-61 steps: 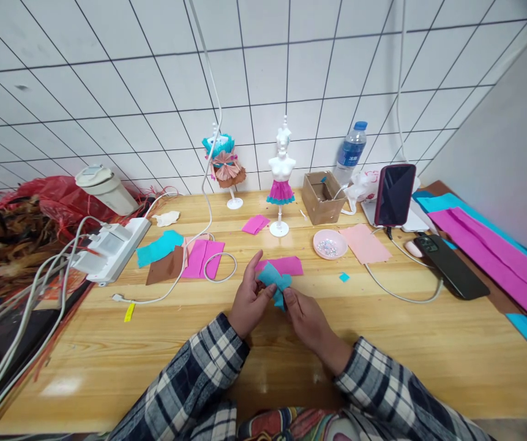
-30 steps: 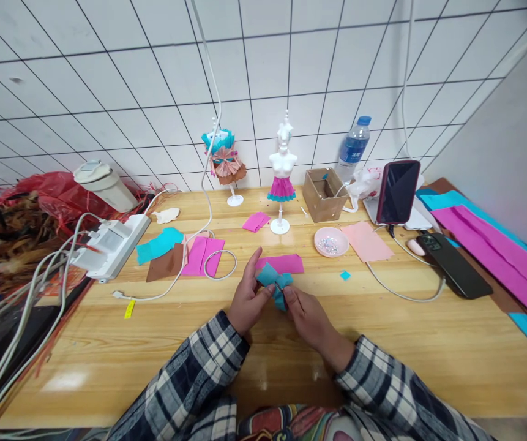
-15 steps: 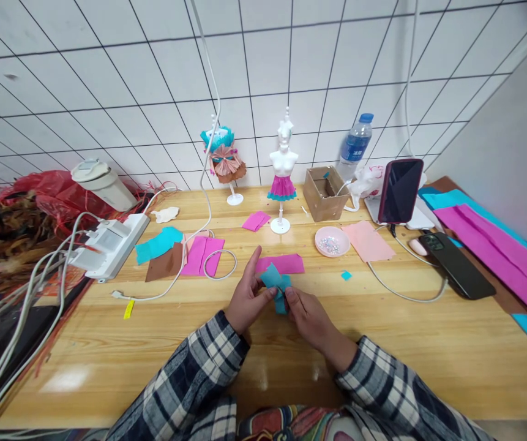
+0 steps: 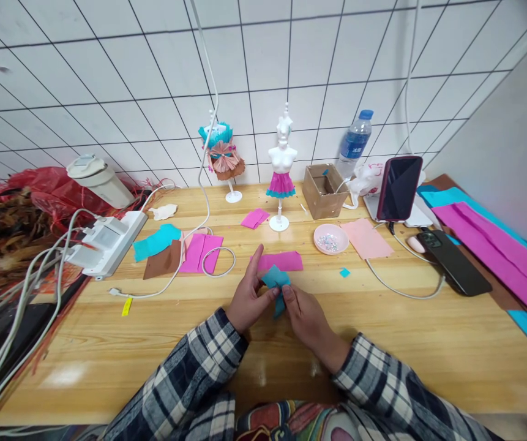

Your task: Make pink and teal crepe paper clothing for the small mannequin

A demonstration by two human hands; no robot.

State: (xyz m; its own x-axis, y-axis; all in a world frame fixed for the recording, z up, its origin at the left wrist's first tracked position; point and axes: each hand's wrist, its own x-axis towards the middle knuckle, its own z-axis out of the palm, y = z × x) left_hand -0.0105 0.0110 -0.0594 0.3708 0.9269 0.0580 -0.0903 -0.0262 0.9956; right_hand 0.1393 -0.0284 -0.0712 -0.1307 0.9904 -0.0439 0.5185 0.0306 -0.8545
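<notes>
Between my two hands, above the near middle of the table, is a small piece of blue crepe paper, pinched narrow at its middle. My left hand grips it between thumb and fingers, with the index finger pointing up. From the other side my right hand pinches it at the same narrow spot. Just beyond the hands lies a magenta paper strip. Farther back stands a white mini dress form wearing a magenta skirt with a blue hem.
A second dress form wears ruffled paper. Right of centre are a cardboard box, a pink dish of sequins and a phone. Cut papers, a white cable and a power strip lie to the left.
The lower part of the blue paper is now narrower and more gathered, hanging as a point. Both hands keep nearly the same place. The view has shifted slightly.
</notes>
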